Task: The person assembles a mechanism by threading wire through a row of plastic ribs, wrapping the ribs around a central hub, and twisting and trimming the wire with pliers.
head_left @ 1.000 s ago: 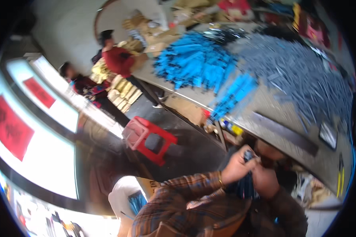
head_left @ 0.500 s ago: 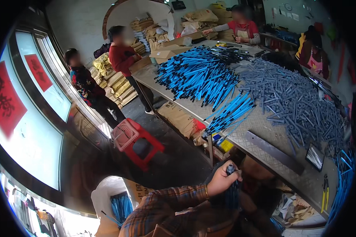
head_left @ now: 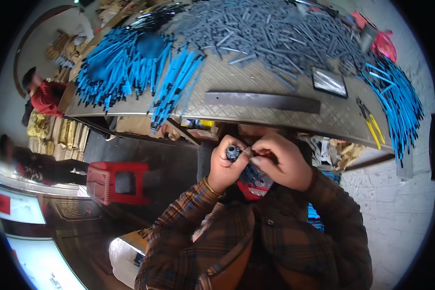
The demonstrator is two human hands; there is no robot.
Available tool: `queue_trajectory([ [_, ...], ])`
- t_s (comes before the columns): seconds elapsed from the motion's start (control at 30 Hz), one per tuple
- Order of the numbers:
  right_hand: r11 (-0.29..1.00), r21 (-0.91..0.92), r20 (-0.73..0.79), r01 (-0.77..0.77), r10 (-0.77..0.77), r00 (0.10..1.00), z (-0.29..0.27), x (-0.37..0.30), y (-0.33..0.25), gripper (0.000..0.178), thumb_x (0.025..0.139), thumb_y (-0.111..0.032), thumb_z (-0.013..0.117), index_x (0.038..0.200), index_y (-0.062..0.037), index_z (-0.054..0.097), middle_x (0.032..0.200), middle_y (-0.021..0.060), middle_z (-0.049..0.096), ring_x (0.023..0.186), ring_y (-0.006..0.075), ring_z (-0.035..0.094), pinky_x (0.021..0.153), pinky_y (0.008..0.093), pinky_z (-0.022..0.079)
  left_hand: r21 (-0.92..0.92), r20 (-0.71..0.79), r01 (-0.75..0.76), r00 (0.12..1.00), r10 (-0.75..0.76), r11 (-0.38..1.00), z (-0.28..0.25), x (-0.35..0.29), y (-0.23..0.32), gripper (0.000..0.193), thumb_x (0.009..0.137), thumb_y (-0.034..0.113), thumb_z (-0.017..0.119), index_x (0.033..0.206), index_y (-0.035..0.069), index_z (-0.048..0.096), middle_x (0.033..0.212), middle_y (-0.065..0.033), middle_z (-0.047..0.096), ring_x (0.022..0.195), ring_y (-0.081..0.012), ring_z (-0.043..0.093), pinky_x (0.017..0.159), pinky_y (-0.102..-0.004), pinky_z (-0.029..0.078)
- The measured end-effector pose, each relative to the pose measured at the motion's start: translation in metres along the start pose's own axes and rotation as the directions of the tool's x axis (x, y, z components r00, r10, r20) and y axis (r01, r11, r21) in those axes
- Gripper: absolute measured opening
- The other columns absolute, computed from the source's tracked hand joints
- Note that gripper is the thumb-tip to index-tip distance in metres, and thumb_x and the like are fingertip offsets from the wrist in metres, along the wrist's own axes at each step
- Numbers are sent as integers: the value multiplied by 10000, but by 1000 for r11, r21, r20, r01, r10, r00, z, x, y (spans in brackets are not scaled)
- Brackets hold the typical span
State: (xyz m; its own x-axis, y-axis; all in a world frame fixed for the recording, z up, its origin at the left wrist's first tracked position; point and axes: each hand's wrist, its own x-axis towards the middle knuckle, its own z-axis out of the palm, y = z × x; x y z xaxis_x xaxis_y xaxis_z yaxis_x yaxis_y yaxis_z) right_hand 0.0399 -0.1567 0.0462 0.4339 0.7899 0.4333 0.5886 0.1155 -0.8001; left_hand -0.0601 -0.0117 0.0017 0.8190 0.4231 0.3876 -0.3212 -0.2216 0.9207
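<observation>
My left hand (head_left: pixel 225 167) is closed around a bundle of dark blue rods (head_left: pixel 234 152), whose round ends stick up above the fist. My right hand (head_left: pixel 281 162) is next to it, fingers pinched at the top of the same bundle, apparently on a thin band. Both hands are held in front of my chest, just below the edge of the metal table (head_left: pixel 256 116). More of the bundle (head_left: pixel 254 176) shows below the hands.
The table carries a heap of bright blue rods (head_left: pixel 130 67), a large heap of grey rods (head_left: pixel 280 34), a flat metal bar (head_left: pixel 262 102), yellow-handled pliers (head_left: pixel 369 123) and more blue rods (head_left: pixel 396 96) at right. A red stool (head_left: pixel 116 182) stands at left. Two people (head_left: pixel 43 96) are at far left.
The view has swung toward the table, which now fills the top. My hands have come together higher, with the bundle's ends now visible above the left fist.
</observation>
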Motion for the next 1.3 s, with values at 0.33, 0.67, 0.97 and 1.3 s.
queue_trajectory([
  [0.33,999,-6,109,43,-42,993,8,-5,33,132,816,-82,629,915,-39,553,841,86,555,746,215,562,652,299,449,76,111,168,978,-176,983,0,-17,-12,216,752,34,682,829,44,480,705,-16,554,624,-57,475,567,-225,428],
  [0.67,983,175,252,-48,3,968,4,3,44,91,811,-92,622,863,-34,576,786,84,520,732,237,539,662,313,435,-41,210,267,945,-253,963,-5,-16,-9,294,735,23,703,885,50,452,728,-20,537,653,-70,504,600,-229,443],
  [0.97,997,58,239,41,-54,969,0,-7,41,107,806,-108,641,883,-43,606,801,81,518,768,253,535,681,330,437,171,191,134,967,-166,976,0,-20,-9,328,716,23,709,911,61,447,832,-51,516,735,-93,520,640,-246,450],
  [1.3,949,-252,130,191,-163,978,-6,-9,30,113,749,-134,666,810,-88,583,790,71,510,743,259,509,671,371,387,248,204,90,968,-143,965,1,-3,-15,342,669,33,710,919,54,479,837,-90,533,719,-198,570,652,-290,467],
])
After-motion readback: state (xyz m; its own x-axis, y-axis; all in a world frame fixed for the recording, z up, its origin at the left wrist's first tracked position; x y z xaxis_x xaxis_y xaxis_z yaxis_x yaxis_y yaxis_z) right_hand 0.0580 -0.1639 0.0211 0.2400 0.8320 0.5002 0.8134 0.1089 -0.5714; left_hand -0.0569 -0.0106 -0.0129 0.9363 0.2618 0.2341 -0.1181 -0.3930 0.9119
